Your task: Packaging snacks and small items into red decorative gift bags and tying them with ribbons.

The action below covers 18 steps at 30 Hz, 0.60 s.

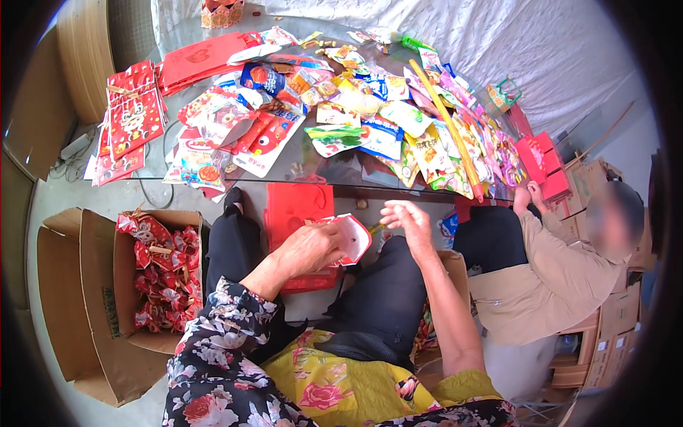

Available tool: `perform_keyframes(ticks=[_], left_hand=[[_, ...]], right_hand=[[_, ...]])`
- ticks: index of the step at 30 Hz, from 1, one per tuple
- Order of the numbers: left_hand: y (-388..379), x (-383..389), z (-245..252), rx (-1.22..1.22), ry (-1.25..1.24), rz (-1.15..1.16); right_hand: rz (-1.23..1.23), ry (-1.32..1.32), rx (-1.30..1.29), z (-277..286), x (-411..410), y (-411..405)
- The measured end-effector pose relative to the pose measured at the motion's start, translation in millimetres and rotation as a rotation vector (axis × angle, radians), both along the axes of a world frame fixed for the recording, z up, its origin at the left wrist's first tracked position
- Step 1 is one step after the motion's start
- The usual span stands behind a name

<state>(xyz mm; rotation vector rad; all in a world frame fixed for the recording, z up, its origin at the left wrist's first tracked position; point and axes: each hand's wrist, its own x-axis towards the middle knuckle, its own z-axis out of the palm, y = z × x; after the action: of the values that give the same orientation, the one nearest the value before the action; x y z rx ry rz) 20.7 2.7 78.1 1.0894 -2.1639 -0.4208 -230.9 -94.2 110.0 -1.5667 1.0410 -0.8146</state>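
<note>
My left hand (312, 244) grips a small red bag (356, 240) above my lap. Its mouth faces right and shows a white inside. Just right of it is my right hand (410, 224), raised with the fingers partly spread. A thin yellow item (376, 228) shows by its fingertips; I cannot tell whether they hold it. Flat red gift bags (299, 200) stand between my knees, partly behind my left hand. In front, the glass table (291, 160) carries a heap of snack packets (363, 107).
A cardboard box (90, 299) at left holds filled red drawstring bags (165, 267). Flat patterned bags (133, 117) and red paper bags (200, 58) lie on the table's left. A yellow stick (445, 125) crosses the packets. At right sits another person (549, 261), near red boxes (539, 160).
</note>
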Motion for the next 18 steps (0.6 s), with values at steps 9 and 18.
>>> perform_keyframes(ticks=[9, 18], left_hand=[[3, 5, 9, 0.079, 0.03, 0.01], [4, 6, 4, 0.064, 0.067, 0.013]], right_hand=[[-0.178, -0.263, 0.271, -28, -18, -30], [-0.19, -0.477, 0.436, -39, -27, -39]])
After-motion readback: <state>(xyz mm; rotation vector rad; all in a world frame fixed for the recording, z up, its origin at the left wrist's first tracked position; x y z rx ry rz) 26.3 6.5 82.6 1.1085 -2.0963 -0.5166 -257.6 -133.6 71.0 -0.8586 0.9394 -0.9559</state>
